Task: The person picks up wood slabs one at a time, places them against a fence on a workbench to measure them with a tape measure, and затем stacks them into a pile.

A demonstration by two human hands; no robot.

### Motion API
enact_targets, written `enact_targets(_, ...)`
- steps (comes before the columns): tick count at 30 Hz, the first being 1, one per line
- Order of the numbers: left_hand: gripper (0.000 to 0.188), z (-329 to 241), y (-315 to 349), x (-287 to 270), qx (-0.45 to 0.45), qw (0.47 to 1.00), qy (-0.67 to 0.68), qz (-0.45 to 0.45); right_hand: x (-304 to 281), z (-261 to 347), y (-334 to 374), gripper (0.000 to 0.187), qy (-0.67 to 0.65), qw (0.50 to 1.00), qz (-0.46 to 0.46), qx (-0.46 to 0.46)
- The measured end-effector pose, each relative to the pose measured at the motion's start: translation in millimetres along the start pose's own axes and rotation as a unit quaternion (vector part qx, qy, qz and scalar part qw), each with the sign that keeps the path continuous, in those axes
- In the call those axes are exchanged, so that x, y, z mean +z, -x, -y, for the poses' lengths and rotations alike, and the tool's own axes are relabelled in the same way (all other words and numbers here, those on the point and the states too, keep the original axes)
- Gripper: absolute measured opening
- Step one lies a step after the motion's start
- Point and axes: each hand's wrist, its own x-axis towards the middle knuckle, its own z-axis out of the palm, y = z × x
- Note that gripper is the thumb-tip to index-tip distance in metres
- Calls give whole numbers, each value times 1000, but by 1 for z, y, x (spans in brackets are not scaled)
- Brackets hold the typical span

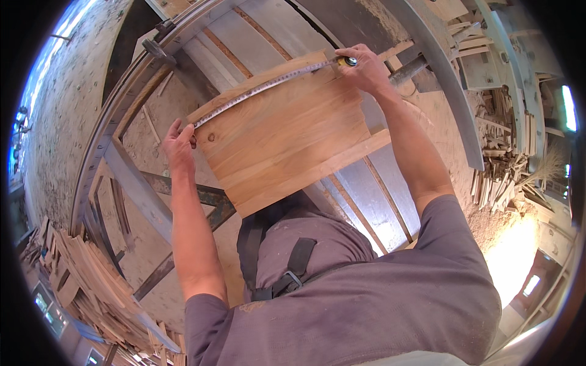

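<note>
Clasping a tape measure (347, 61) in the right hand (367, 72), pinching the end of its drawn-out blade (262, 89) with the left hand (178, 146). Stretching that blade between both grips, along the far side of a wooden panel (287, 140) just beneath. Under the panel, showing a slotted grey surface (361, 183); well out leftward, piled wood strips (91, 271).

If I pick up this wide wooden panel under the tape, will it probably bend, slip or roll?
The wooden panel would likely stay stiff, as it looks like solid wood. Its smooth-looking face may be slightly slippery. Being broad and flat, it seems unlikely to roll.
</note>
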Motion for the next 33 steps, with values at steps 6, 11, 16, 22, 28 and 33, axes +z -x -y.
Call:
enact_targets(6,54,7,1,16,60,994,-72,-55,4,-15,-3,40,-3,1000,4,-6)
enact_targets(11,50,17,4,24,94,986,-83,-114,-1,-25,-7,46,-35,999,-18,9)
enact_targets(16,47,25,12,36,91,975,-113,-168,-7,-36,-9,54,-3,999,-21,34)
enact_targets(22,50,18,19,43,77,978,-82,-176,0,-28,-9,55,33,998,-54,13)
enact_targets(28,39,18,61,16,-53,992,117,-5,29,35,52,63,-248,966,76,-8)
enact_targets(33,34,42,107,1,-144,975,149,80,11,56,160,72,-309,932,117,148)
